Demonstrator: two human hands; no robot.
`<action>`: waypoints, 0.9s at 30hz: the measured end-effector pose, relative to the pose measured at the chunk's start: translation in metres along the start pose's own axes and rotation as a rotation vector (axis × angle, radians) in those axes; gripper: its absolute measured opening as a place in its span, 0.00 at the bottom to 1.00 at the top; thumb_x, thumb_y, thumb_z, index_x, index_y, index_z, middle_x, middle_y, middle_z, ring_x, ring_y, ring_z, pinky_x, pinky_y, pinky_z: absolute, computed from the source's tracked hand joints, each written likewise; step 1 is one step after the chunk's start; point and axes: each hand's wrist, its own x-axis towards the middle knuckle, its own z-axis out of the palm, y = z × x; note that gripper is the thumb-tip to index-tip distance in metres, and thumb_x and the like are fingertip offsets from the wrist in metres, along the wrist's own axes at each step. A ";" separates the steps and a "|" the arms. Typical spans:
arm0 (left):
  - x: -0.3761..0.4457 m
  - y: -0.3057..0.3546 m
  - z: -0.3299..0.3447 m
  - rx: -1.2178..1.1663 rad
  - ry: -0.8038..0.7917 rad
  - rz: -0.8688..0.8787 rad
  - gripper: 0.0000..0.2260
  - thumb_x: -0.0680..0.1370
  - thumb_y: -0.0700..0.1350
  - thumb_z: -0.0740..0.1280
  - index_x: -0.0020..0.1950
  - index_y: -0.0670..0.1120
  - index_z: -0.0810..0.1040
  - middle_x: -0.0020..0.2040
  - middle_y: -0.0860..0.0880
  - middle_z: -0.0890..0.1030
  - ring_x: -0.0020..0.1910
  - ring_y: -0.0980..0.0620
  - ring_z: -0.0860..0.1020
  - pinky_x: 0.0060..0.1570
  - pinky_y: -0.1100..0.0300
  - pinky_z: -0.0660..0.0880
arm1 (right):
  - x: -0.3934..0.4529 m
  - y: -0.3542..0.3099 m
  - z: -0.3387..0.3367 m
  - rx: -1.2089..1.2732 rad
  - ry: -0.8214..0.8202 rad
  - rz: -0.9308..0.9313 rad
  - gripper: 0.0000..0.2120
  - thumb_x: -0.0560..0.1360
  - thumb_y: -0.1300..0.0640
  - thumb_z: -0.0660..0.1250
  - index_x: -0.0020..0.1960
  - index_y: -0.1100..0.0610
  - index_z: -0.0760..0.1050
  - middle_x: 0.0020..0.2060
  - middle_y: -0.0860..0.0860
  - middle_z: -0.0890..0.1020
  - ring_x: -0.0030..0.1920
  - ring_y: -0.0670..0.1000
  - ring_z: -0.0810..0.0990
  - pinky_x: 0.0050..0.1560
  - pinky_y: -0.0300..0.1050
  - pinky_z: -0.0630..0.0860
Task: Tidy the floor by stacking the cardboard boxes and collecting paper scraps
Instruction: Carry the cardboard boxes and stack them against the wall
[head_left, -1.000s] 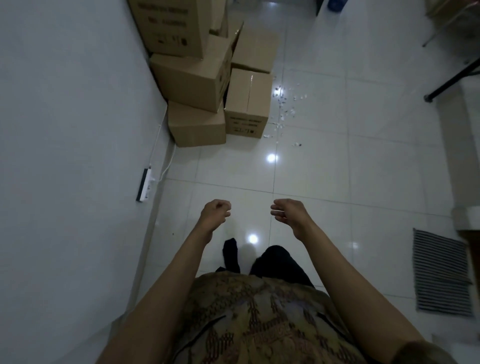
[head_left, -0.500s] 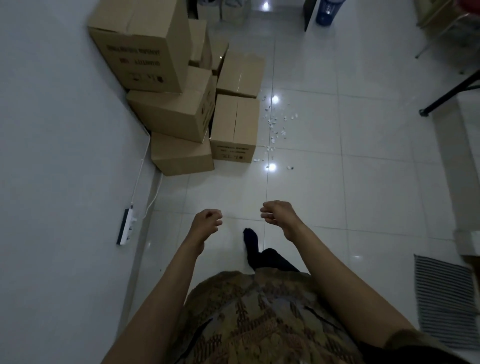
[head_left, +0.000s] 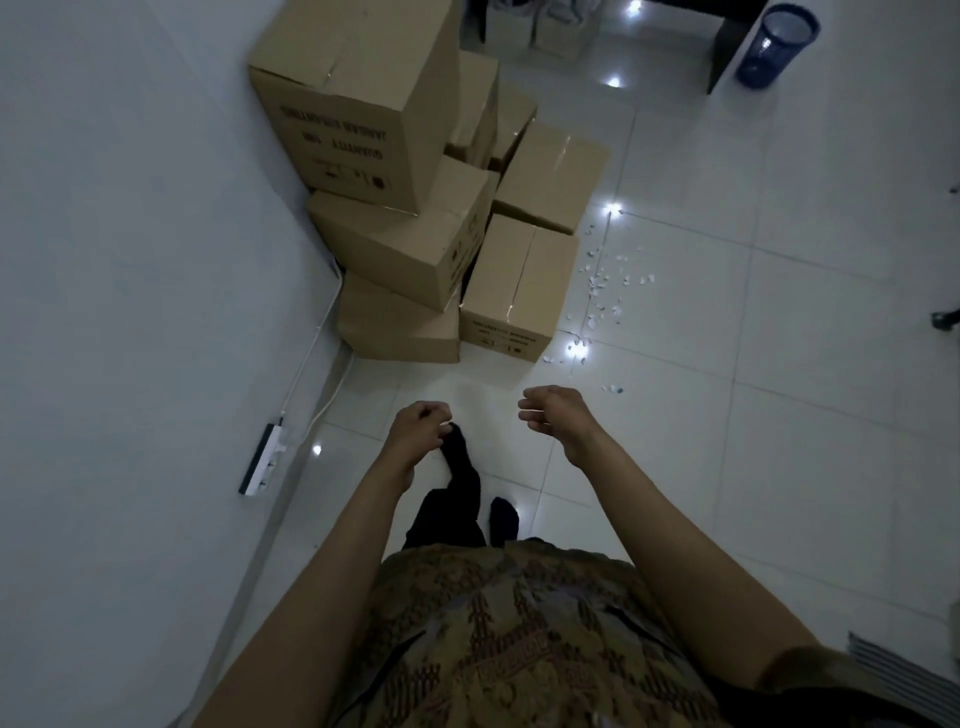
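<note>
Your left hand (head_left: 420, 432): fingers loosely curled in toward the palm, nothing in them. Your right hand (head_left: 551, 415): fingers bent and relaxed, thumb apart from them, also holding nothing. Both hang in front of you above the white tiled floor (head_left: 727, 467), apart from each other, forearms bare. Below them, your dark-socked feet (head_left: 462, 462) stand on the tiles.

Ahead, against the left wall (head_left: 130, 260): the cardboard boxes (head_left: 410, 244). Three sit one atop another, largest printed one on top, each tilted off the one beneath. Just right of that pile, two more boxes rest on the floor, the nearer one upright with a taped seam. More boxes show behind, partly hidden.

Paper scraps (head_left: 602, 296): small white bits strewn on the tiles just right of the nearer floor box, trailing toward you.

Power strip (head_left: 262, 460) with white cable lies at the wall's foot, to your left. Blue mesh bin (head_left: 774, 49) stands at far right, well apart from the scraps.
</note>
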 end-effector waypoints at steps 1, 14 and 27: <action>0.010 0.008 -0.003 -0.007 0.003 -0.003 0.03 0.79 0.44 0.66 0.50 0.47 0.79 0.52 0.46 0.82 0.49 0.53 0.81 0.50 0.57 0.76 | 0.010 -0.010 0.005 -0.013 -0.005 0.003 0.12 0.79 0.59 0.65 0.58 0.66 0.77 0.49 0.57 0.81 0.46 0.53 0.82 0.48 0.43 0.79; 0.133 0.152 -0.058 -0.050 0.007 0.055 0.03 0.81 0.45 0.64 0.52 0.48 0.76 0.49 0.47 0.80 0.46 0.54 0.79 0.46 0.61 0.73 | 0.103 -0.162 0.074 -0.085 0.000 -0.059 0.03 0.78 0.63 0.65 0.49 0.61 0.77 0.44 0.58 0.80 0.41 0.51 0.81 0.44 0.42 0.78; 0.220 0.238 -0.068 -0.185 0.092 0.012 0.06 0.80 0.43 0.65 0.56 0.45 0.77 0.52 0.46 0.80 0.44 0.56 0.79 0.43 0.62 0.74 | 0.191 -0.283 0.106 -0.179 -0.117 -0.087 0.04 0.80 0.63 0.62 0.51 0.61 0.75 0.42 0.56 0.78 0.40 0.51 0.78 0.39 0.40 0.73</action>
